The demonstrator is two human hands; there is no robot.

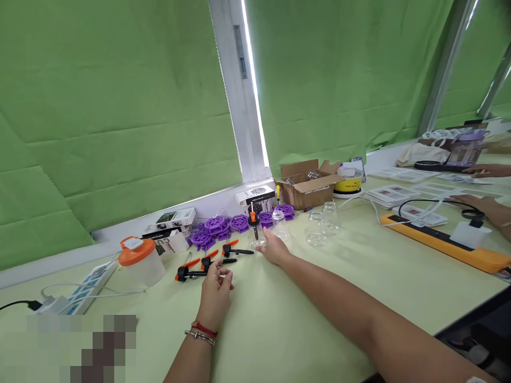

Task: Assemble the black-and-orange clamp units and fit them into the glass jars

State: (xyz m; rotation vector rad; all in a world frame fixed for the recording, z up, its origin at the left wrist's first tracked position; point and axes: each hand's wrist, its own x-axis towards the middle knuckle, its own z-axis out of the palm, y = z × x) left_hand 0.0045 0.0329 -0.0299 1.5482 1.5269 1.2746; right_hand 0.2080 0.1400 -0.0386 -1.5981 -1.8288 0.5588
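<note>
Left of the jar point(255, 243) in the right hand's point(275, 248) grip lie three tools point(206, 263); right, other jars point(316, 231); behind, wheels point(239, 223); behind-right, a carton point(308, 198).

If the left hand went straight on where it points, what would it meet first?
Probably the middle lying tool, just ahead of the left hand; depth is unclear, so they may already touch.

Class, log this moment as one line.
right hand: at clear jar | upright black-orange piece: at jar | left hand: loosely curled, by lying black-orange pieces

Black tools point(207, 263) carry orange levers point(193, 264), the reels point(216, 225) are purple, the jars point(316, 234) colourless.
</note>
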